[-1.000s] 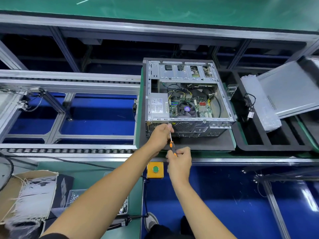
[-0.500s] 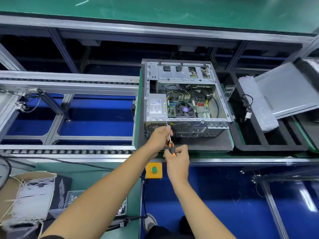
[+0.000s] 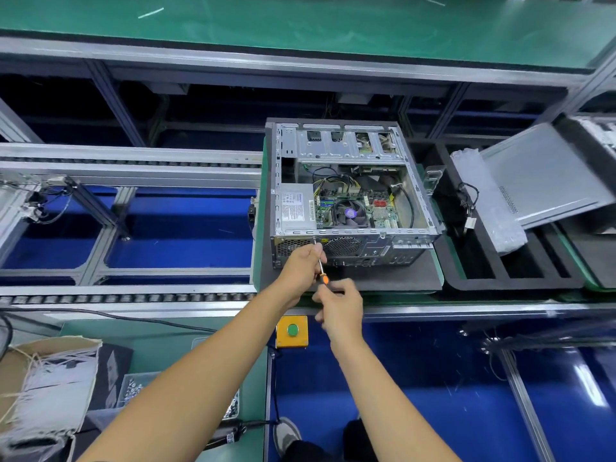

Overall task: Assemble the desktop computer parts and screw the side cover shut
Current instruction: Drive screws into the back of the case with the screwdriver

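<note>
My right hand (image 3: 340, 306) grips the screwdriver (image 3: 322, 271) handle; shaft points up past my left fingers (image 3: 311, 258), pinching it at the case (image 3: 353, 195) screw.

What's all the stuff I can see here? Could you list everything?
Computer case: one, silver, open on top, on a dark mat at centre.
Screwdriver: one, orange handle, tip at the case's near face.
Side cover: one, grey, leaning at right.
Plastic bag: one, clear, beside the cover.
Black tray: one, right of the case.
Button box: one, yellow with green button, near edge.
Conveyor rails: silver, left.
Cardboard box: one, brown, white ties inside, lower left.
Screws: many, silver, lower left.
Left hand: steadies the shaft.
Right hand: grips the handle.
</note>
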The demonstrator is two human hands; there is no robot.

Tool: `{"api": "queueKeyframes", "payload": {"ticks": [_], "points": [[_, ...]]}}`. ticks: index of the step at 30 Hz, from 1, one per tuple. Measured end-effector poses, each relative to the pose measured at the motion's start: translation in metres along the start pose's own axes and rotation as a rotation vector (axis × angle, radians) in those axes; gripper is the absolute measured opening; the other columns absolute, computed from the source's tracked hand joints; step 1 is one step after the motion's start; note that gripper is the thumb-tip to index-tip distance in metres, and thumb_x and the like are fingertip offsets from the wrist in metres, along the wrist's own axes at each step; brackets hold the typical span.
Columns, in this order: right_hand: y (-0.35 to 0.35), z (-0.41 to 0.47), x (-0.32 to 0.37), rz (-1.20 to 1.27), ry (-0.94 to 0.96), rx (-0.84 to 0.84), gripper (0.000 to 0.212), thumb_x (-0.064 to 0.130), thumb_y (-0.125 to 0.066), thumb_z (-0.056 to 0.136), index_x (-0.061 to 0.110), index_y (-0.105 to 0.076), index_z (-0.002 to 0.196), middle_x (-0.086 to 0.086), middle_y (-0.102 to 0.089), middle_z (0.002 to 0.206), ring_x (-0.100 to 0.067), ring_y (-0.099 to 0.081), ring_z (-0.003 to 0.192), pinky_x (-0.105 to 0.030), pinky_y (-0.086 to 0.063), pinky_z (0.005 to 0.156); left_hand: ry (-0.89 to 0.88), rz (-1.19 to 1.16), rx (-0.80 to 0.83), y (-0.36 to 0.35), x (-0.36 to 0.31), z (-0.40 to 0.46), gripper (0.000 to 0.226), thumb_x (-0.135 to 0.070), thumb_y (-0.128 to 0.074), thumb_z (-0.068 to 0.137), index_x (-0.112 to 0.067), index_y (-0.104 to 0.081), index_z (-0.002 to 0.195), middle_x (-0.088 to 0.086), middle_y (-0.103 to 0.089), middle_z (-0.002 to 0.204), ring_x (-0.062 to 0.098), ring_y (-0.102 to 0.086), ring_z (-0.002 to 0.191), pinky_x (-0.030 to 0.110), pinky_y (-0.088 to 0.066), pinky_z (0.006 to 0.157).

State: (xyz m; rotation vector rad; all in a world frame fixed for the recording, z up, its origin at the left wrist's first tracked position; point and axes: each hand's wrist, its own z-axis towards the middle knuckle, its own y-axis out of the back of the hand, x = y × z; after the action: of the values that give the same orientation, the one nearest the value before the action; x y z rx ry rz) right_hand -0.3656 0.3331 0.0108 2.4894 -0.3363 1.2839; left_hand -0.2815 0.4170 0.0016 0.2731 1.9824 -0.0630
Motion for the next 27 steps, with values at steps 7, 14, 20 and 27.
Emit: {"api": "queueKeyframes", "payload": {"ticks": [7, 14, 20, 27], "points": [[0.001, 0.005, -0.007, -0.484, 0.473, -0.243, 0.028, 0.016, -0.059, 0.092, 0.022, -0.037, 0.077, 0.004, -0.055, 0.065, -0.012, -0.044, 0.053, -0.027, -0.028, 0.043, 0.008, -0.038, -0.01, -0.005, 0.001, 0.002, 0.04, -0.035, -0.033, 0.111, -0.014, -0.056, 0.085, -0.006, -0.035, 0.057, 0.011, -0.031, 0.053, 0.026, -0.03, 0.052], [0.011, 0.013, 0.012, 0.535, -0.449, 0.274, 0.014, 0.012, -0.056, 0.099, 0.007, -0.061, 0.087, -0.006, -0.063, 0.06, -0.008, -0.047, 0.038, -0.017, -0.023, 0.029, 0.057, -0.189, -0.008, 0.002, 0.013, -0.003, 0.039, -0.035, -0.035, 0.111, -0.008, -0.062, 0.103, -0.009, -0.033, 0.051, 0.007, -0.029, 0.045, 0.02, -0.03, 0.044], [0.005, 0.01, 0.013, 0.631, -0.508, 0.293, 0.013, 0.015, -0.057, 0.099, 0.007, -0.063, 0.09, -0.004, -0.058, 0.061, -0.008, -0.043, 0.037, -0.018, -0.023, 0.028, 0.207, -0.611, 0.009, 0.003, 0.022, -0.01, 0.016, -0.012, -0.042, 0.102, -0.005, -0.056, 0.096, 0.0, -0.032, 0.06, 0.014, -0.024, 0.054, 0.027, -0.02, 0.051], [0.005, 0.01, 0.012, 0.72, -0.517, 0.36, 0.018, 0.017, -0.053, 0.102, 0.007, -0.061, 0.089, -0.003, -0.056, 0.06, -0.006, -0.042, 0.036, -0.015, -0.026, 0.029, 0.217, -0.669, -0.013, 0.01, 0.041, -0.017, 0.018, 0.001, -0.04, 0.106, 0.003, -0.053, 0.118, 0.004, -0.05, 0.069, 0.01, -0.033, 0.053, 0.021, -0.03, 0.047]]}}
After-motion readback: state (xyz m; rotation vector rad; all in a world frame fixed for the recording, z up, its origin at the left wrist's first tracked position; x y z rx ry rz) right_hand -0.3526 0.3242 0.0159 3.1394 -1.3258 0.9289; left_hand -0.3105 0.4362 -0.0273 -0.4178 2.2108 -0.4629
